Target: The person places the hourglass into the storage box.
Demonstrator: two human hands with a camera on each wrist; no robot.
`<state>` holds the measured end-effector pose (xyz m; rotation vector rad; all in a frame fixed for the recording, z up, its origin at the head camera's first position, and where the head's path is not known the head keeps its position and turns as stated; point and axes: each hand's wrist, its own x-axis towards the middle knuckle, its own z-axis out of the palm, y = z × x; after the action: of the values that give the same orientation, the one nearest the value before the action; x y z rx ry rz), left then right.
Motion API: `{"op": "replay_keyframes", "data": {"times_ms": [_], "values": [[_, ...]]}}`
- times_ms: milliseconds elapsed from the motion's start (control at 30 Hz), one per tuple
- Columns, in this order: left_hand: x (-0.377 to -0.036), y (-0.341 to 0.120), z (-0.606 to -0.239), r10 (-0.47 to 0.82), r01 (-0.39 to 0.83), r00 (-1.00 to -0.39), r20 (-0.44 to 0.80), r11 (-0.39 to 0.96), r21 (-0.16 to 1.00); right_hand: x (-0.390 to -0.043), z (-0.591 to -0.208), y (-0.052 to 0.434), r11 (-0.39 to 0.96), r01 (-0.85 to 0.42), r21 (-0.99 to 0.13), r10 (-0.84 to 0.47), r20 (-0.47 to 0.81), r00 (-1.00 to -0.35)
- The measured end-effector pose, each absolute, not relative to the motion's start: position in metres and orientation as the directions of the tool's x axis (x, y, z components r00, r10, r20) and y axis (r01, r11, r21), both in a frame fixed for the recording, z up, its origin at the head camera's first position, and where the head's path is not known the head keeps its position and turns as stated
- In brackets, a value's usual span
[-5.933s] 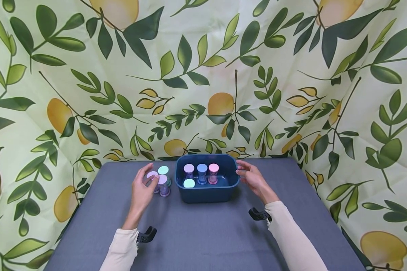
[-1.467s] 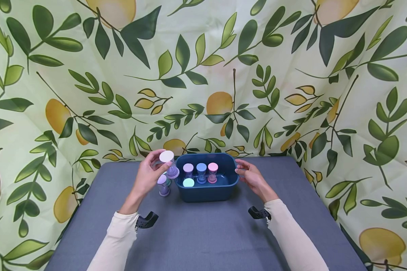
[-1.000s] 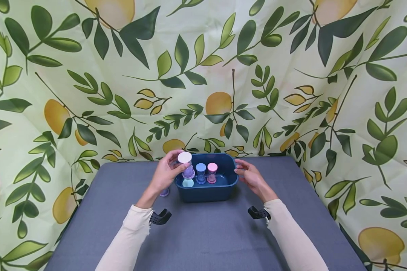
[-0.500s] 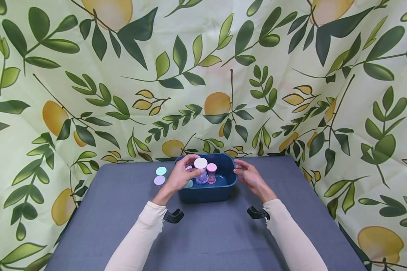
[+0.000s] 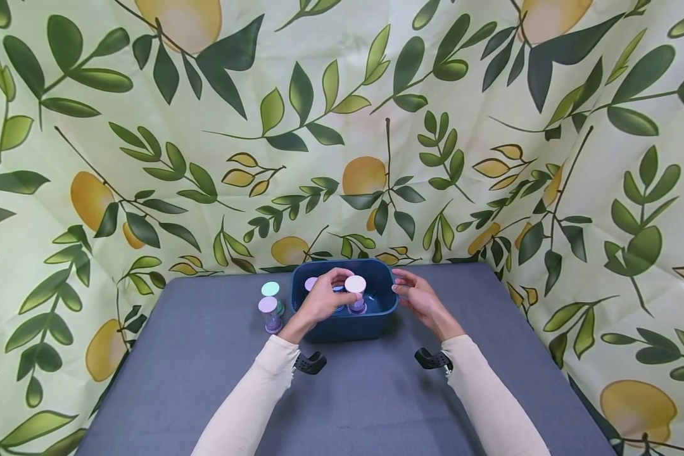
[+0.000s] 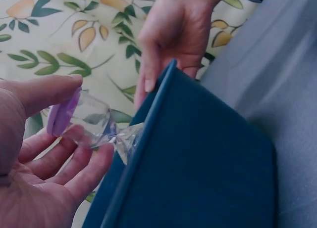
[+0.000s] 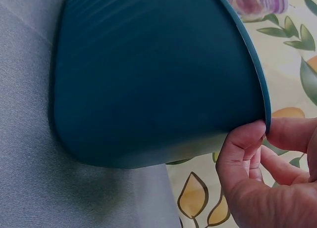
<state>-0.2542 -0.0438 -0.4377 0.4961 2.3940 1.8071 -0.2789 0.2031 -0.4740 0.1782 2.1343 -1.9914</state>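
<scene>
My left hand (image 5: 322,296) holds a purple-capped sand timer (image 5: 356,284) over the dark blue bin (image 5: 348,329). In the left wrist view, thumb and fingers grip the timer's purple cap (image 6: 64,112) and clear body, its far end overlapping the bin's rim. My right hand (image 5: 424,301) pinches the bin's right rim; the right wrist view shows thumb and fingers on either side of that edge. Inside the bin, a purple timer (image 5: 310,283) and part of a blue timer (image 5: 338,290) show. The pink and mint timers in there are hidden behind the left hand and held timer.
Left of the bin, a purple timer (image 5: 269,310) and a mint timer (image 5: 270,289) stand upright on the grey cloth-covered table (image 5: 365,392). A leaf-and-fruit patterned curtain (image 5: 319,190) hangs right behind the bin. Both wrists wear black bands.
My left hand has picked up a purple timer from the group at left, lifted it and carried it right, over the bin. The right hand stays on the rim.
</scene>
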Motion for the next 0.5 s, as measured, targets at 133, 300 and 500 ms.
{"op": "replay_keyframes", "data": {"times_ms": [133, 300, 500], "values": [[-0.258, -0.037, -0.443, 0.345, 0.176, -0.934, 0.088, 0.233, 0.956, -0.279, -0.474, 0.203, 0.08, 0.231, -0.97, -0.057, -0.236, -0.97], [-0.261, -0.029, -0.448, 0.379, 0.148, -0.924, 0.041, 0.256, 0.955, -0.278, -0.474, 0.203, 0.076, 0.221, -0.972, -0.073, -0.226, -0.971], [-0.262, -0.021, -0.445, 0.395, 0.133, -0.919, -0.013, 0.339, 0.931, -0.277, -0.474, 0.203, 0.075, 0.228, -0.971, -0.068, -0.234, -0.97]]}}
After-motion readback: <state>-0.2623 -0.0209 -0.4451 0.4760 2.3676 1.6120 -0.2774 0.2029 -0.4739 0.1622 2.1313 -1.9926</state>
